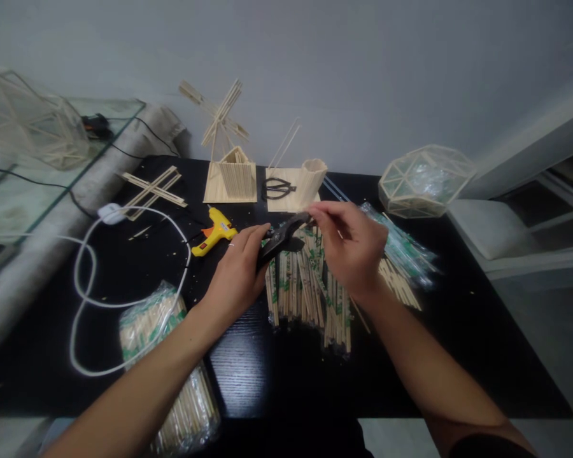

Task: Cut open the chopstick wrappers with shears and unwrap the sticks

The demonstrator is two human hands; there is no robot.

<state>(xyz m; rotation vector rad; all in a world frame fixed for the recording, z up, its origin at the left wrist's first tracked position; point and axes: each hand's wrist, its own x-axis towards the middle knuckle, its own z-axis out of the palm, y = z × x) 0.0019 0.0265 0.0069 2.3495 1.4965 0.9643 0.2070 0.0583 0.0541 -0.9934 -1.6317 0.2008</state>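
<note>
Held over the middle of the table, my left hand (241,257) is wrapped round a black hand cutter (284,240), its jaws pointing up and right. At the jaws, the thumb and fingers of my right hand (348,242) are pinched together; what is between them is too small and dim to make out. Below both hands lies a spread of paired chopsticks (310,286) in clear wrappers with green print. A yellow glue gun (214,234) rests on its side just left of my left hand.
Behind stand a stick windmill (239,175) and a base with a stick cylinder (314,181), black scissors (279,187) lying on it. Crossed sticks (155,189), a looped white cable (76,286) and a chopstick pack (186,394) occupy the left. A geometric stick frame (423,181) sits back right.
</note>
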